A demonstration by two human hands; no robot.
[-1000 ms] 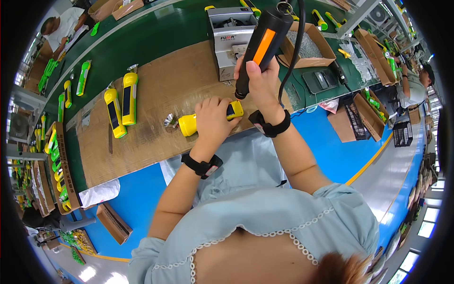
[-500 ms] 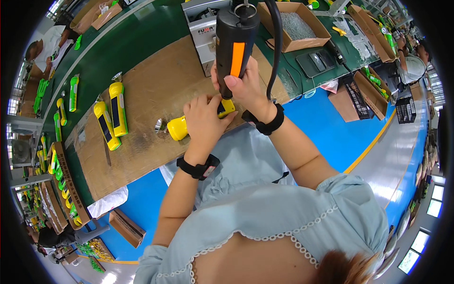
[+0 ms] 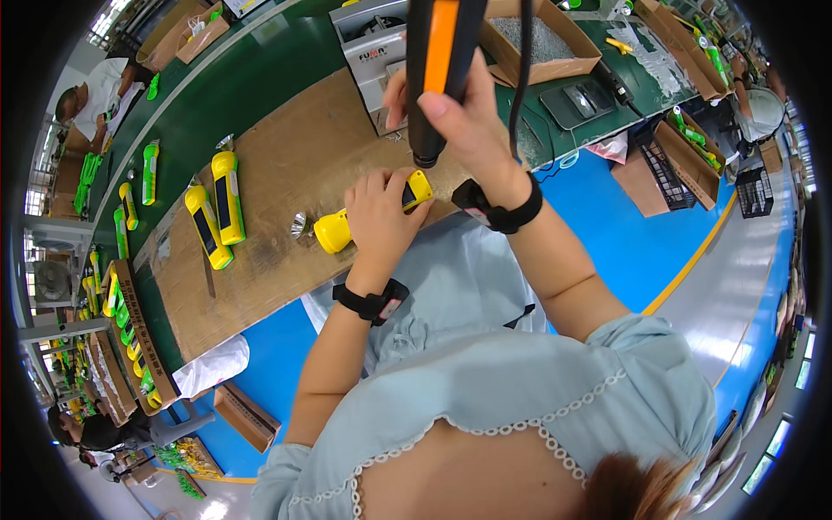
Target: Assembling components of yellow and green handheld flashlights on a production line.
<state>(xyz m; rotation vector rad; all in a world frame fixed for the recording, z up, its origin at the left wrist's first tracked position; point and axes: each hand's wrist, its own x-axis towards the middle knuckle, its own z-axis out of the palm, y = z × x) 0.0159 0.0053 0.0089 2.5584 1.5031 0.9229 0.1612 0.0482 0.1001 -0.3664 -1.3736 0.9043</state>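
Note:
On the brown cardboard sheet [image 3: 277, 165], my left hand [image 3: 380, 217] is closed over a yellow flashlight [image 3: 333, 234], pressing it to the sheet. Its wide head points left, and a shiny reflector [image 3: 301, 226] sits loose beside the open end. The flashlight's dark panel shows partly past my fingers, with the tail end toward the right. My right hand [image 3: 468, 117] grips a black electric screwdriver [image 3: 425, 130] with an orange stripe. The screwdriver's tip hangs just above the flashlight's tail, apart from it. Its upper end runs out of the picture.
Two yellow flashlights [image 3: 227, 199] lie to the left, with more green and yellow ones beyond. A grey metal machine [image 3: 368, 65] stands ahead. Behind the screwdriver's cable [image 3: 523, 87] is a cardboard box of small screws [image 3: 546, 39]. A black tray [image 3: 579, 106] lies at right. Co-workers sit at both sides.
My right hand has lifted the screwdriver up and away, so its tip has come off the flashlight's tail. My left hand still holds the flashlight down. The whole view has shifted slightly.

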